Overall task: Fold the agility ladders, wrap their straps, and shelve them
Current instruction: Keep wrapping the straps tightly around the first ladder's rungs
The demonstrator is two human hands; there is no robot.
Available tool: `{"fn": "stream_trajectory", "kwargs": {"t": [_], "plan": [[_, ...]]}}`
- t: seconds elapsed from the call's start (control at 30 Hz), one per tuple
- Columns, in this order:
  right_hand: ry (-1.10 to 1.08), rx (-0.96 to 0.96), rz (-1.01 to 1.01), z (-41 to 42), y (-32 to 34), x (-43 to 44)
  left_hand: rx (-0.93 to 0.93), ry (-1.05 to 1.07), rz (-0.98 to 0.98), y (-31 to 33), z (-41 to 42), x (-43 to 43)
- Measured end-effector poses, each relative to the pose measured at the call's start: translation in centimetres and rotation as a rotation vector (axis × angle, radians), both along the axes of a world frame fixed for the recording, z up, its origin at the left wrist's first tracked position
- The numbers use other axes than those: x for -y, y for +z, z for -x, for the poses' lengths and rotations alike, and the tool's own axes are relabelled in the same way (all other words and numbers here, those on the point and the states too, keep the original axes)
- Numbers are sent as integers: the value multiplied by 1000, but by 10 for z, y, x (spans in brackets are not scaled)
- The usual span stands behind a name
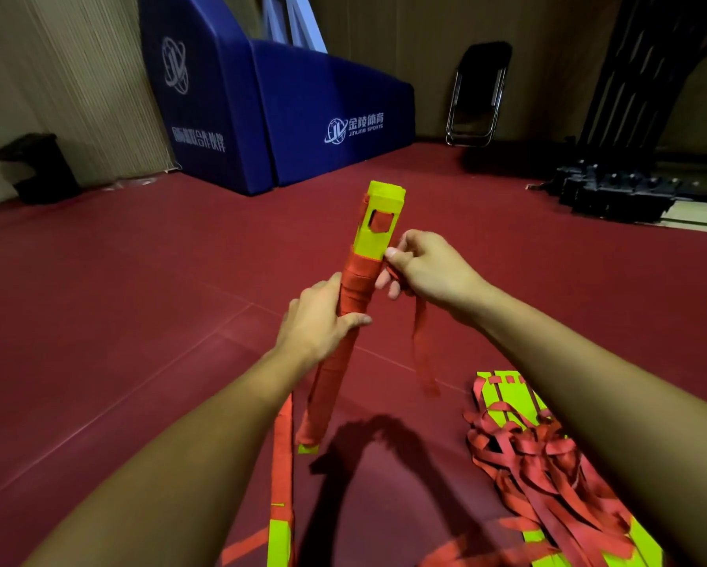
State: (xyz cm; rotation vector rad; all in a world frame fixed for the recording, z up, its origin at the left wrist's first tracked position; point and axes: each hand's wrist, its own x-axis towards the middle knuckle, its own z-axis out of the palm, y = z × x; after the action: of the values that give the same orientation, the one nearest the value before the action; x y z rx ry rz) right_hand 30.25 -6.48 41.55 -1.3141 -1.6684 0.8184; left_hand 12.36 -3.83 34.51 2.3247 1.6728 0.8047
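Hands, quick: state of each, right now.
Left hand: grips the wrapped ladder bundle.
Right hand: pinches the loose red strap.

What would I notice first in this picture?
The bright yellow ladder bundle, half wrapped in red, is held up in the middle, gripped by the left hand while the right hand pinches its red strap. A tangled loose ladder lies on the floor at lower right, and a big blue padded block stands at the back.

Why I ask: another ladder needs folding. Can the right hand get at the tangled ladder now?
Probably not yet: the right hand pinches the loose strap of the wrapped bundle. Otherwise the tangled ladder lies uncovered beneath that forearm.
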Motion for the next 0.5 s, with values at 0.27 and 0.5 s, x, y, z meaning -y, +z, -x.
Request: {"fn": "stream_trajectory", "kwargs": {"t": [0.27, 0.5], "plan": [[-133, 43, -68, 9, -4, -2, -166, 99, -92, 10, -13, 18], [-276, 158, -147, 9, -7, -9, 70, -100, 170, 15, -18, 17]]}}
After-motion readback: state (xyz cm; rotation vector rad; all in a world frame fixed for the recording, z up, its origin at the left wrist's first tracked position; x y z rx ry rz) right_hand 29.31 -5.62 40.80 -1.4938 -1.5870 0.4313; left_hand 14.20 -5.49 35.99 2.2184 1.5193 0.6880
